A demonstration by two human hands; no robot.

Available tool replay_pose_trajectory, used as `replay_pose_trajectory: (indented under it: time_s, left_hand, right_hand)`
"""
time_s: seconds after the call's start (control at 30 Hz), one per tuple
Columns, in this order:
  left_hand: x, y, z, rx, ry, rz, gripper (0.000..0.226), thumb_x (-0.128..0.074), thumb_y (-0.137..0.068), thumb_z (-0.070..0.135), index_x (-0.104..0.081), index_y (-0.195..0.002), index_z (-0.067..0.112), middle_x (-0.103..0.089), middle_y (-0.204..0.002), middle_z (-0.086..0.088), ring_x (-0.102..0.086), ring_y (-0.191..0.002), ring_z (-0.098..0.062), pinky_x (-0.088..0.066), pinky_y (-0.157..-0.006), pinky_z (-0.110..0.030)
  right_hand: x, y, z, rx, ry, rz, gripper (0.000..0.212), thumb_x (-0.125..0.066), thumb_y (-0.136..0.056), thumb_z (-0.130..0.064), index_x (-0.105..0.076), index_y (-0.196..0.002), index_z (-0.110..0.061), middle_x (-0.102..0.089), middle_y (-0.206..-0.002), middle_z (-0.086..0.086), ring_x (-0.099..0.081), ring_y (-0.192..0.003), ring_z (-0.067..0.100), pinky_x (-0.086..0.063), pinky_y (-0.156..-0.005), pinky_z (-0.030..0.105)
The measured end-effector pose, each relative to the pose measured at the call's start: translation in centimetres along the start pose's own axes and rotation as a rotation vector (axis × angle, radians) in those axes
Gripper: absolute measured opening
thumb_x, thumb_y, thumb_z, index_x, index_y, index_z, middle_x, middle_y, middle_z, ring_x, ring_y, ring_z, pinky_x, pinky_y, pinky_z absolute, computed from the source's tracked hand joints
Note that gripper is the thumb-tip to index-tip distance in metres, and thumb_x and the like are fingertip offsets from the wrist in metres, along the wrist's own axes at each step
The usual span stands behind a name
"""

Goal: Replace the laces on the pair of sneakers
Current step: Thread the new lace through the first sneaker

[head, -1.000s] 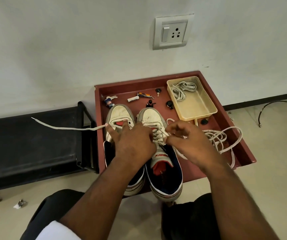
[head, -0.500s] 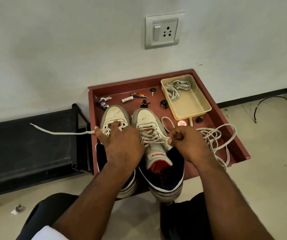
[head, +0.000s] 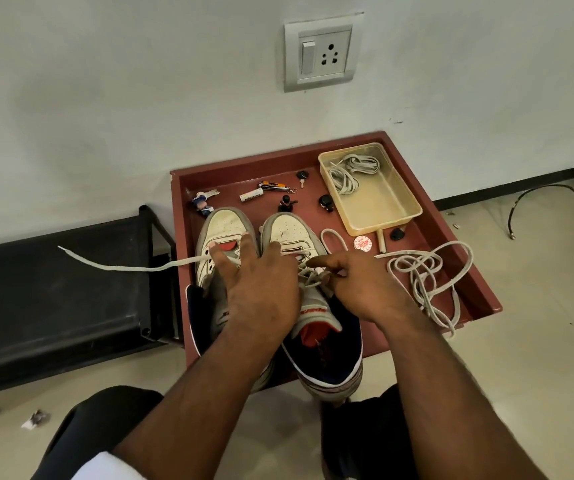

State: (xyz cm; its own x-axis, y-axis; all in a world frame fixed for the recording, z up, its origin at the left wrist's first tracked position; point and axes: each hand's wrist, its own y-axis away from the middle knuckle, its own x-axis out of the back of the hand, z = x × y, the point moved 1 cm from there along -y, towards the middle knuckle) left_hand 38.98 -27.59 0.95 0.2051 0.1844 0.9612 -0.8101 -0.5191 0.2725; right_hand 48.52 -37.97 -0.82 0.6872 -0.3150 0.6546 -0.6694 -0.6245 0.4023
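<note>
Looked like a plain indoor room, home or office unclear.
Tiled floor (head: 538,341), painted wall with switch socket (head: 323,51), dark skirting (head: 507,195), low black rack (head: 53,299).

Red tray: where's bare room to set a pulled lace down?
In the red tray, free patches: the beige bin's near half, and the strip between left sneaker and left wall. Crowded: the back row of trinkets, and the loose lace pile right.

Sneakers (head: 289,237) in tray (head: 479,292), under both hands (head: 264,292). Loose lace (head: 427,271) right of hands. Small tub (head: 382,209) beyond, holding coiled lace (head: 347,171). Trinkets (head: 271,192) behind sneakers.
</note>
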Motion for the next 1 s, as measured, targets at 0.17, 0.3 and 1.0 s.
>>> replay_pose_trajectory:
  time_s: [0.17, 0.3, 1.0]
  left_hand:
    - [-0.1, -0.1, -1.5, 0.057, 0.054, -0.020, 0.031, -0.053, -0.096, 0.035, -0.053, -0.126, 0.029, -0.030, -0.156, 0.002, -0.005, -0.149, -0.036, 0.007, -0.107, -0.076]
    - [0.5, 0.8, 0.0, -0.018, -0.085, 0.011, 0.045, -0.049, -0.097, 0.028, -0.040, -0.141, 0.031, -0.006, -0.164, -0.003, 0.009, -0.149, -0.042, 0.016, -0.099, -0.077]
    - [1.2, 0.1, -2.5, 0.188, 0.453, 0.095, 0.003, -0.071, -0.085, 0.036, -0.071, -0.082, 0.037, -0.038, -0.153, 0.015, -0.021, -0.147, -0.019, 0.004, -0.114, -0.065]
  right_hand:
    - [0.0, 0.0, 0.1, 0.018, -0.049, -0.020, 0.038, -0.055, -0.090, -0.003, -0.072, -0.113, -0.029, -0.067, -0.124, -0.007, -0.061, -0.109, 0.013, -0.051, -0.096, 0.036]
    - [-0.3, -0.2, -0.3, 0.046, -0.021, -0.012, 0.036, -0.055, -0.091, -0.005, -0.072, -0.113, -0.030, -0.068, -0.121, -0.006, -0.063, -0.106, 0.013, -0.052, -0.092, 0.032]
    - [-0.1, -0.3, 0.1, 0.038, -0.047, -0.017, 0.024, -0.062, -0.091, -0.015, -0.074, -0.108, -0.028, -0.070, -0.113, -0.009, -0.062, -0.101, 0.007, -0.049, -0.089, 0.024]
